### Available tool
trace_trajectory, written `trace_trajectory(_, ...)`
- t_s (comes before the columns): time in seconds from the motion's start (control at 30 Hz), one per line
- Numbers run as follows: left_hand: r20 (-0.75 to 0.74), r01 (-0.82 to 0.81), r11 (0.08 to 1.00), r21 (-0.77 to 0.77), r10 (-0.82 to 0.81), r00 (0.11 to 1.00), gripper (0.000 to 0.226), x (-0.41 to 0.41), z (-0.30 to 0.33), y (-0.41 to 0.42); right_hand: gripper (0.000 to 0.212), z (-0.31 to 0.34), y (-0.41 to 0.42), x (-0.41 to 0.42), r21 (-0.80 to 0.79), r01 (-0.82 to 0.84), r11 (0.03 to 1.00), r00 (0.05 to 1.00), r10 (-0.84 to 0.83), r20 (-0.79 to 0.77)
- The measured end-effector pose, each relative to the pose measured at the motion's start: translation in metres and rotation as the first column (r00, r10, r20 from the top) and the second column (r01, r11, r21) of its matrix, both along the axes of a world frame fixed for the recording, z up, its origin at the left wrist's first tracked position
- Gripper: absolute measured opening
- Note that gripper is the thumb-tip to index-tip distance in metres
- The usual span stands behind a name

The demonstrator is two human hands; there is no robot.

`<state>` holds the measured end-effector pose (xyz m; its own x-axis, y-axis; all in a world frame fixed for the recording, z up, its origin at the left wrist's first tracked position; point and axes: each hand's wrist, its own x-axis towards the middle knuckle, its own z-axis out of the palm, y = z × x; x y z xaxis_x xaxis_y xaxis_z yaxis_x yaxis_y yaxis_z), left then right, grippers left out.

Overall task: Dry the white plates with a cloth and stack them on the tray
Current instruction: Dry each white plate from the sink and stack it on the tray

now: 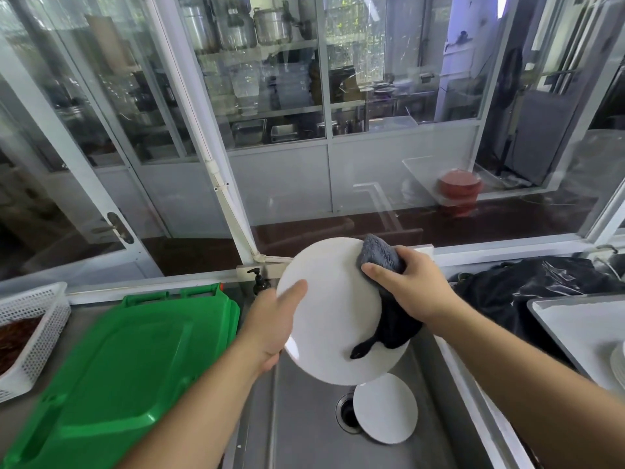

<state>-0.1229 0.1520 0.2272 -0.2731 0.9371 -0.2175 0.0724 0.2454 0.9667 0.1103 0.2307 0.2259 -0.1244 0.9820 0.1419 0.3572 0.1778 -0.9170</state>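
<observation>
While left hand [270,319] holds plate [331,316], right hand [411,286] presses cloth [382,257].

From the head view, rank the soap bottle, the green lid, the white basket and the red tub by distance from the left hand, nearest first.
1. Soap bottle, just behind the left hand.
2. Green lid, on the counter to its left.
3. White basket, far left.
4. Red tub, beyond the glass, right.
</observation>
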Motion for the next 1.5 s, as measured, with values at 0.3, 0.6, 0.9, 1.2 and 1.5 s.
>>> trace_trajectory(0.3,0.320,-0.431,0.902,0.025,0.401,0.858,0.025,0.046,-0.019,-0.009,0.038,-0.037,-0.034,-0.048,-0.459,0.272,0.846,0.786,-0.471,-0.401)
trace_trajectory(0.6,0.351,-0.274,0.956,-0.101,0.292,0.890,0.010,0.034,-0.033,-0.011,0.026,-0.050,-0.027,-0.028,-0.507,0.204,0.837,0.819,-0.430,-0.380)
trace_trajectory(0.9,0.007,0.080,0.997,0.004,-0.080,0.997,0.026,-0.009,-0.001,-0.001,0.040,0.006,0.002,0.001,-0.009,-0.017,1.000,1.000,0.017,-0.016)
trace_trajectory(1.2,0.162,-0.400,0.912,0.095,0.382,0.910,0.035,0.050,-0.011,-0.002,0.051,-0.031,-0.030,-0.053,-0.511,0.285,0.811,0.710,-0.537,-0.457)
trace_trajectory(1.5,0.287,-0.311,0.949,0.044,0.286,0.914,0.029,0.045,-0.025,-0.006,0.027,-0.043,-0.023,-0.032,-0.506,0.211,0.836,0.764,-0.464,-0.448)
